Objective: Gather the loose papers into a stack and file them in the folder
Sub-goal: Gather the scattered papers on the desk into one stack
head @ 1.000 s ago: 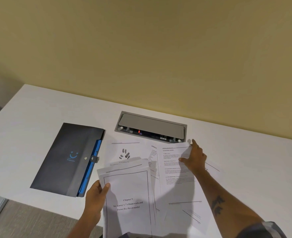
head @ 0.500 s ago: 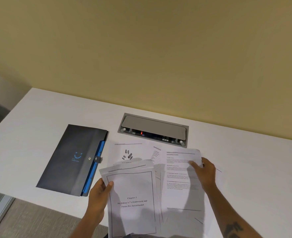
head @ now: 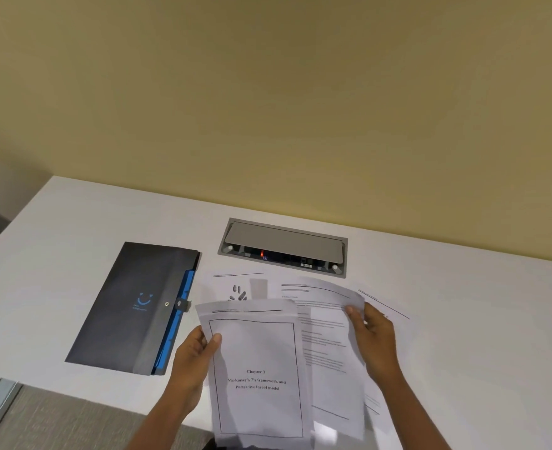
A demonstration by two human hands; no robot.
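On the desk (head: 463, 319), gathering is half done. Left hand (head: 192, 362) pinches the Chapter 3 stack (head: 257, 368) at its left edge. Right hand (head: 370, 336), flat on the text sheet (head: 326, 323) a second ago, now pinches it and has it lifted. More sheets (head: 235, 284) stay flat behind. Folder (head: 131, 306) sits shut, left of the papers. Next, I'd guess: merge, then collect the rest.

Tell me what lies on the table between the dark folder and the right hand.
In the head view, between the dark folder and the right hand are the left hand, its Chapter 3 sheet, and the text page the right hand holds.
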